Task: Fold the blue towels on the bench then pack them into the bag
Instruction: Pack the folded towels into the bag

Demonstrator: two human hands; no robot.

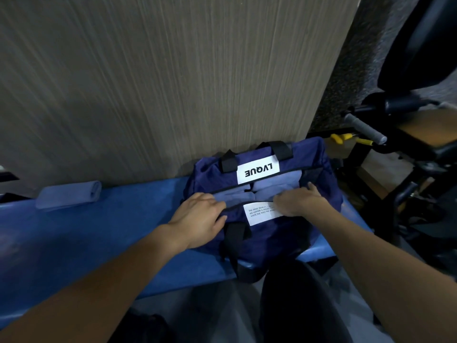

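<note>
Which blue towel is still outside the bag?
The rolled towel lying alone on the bench, far left of the bag. The other towels already sit inside the bag's open top.

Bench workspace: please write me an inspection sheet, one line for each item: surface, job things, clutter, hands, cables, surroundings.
Surface: blue padded bench along a wood-grain wall panel.
Job's things: navy bag stands open on the bench, with folded blue towels visible inside; one rolled towel lies on the bench, left of the bag and apart from it.
Clutter: nothing seen on the bench besides these.
Hands: left hand grips the bag's near rim; right hand holds the same rim further right.
Cables: nothing seen.
Surroundings: black gym machine at the right, with a grey handle and yellow parts.
</note>
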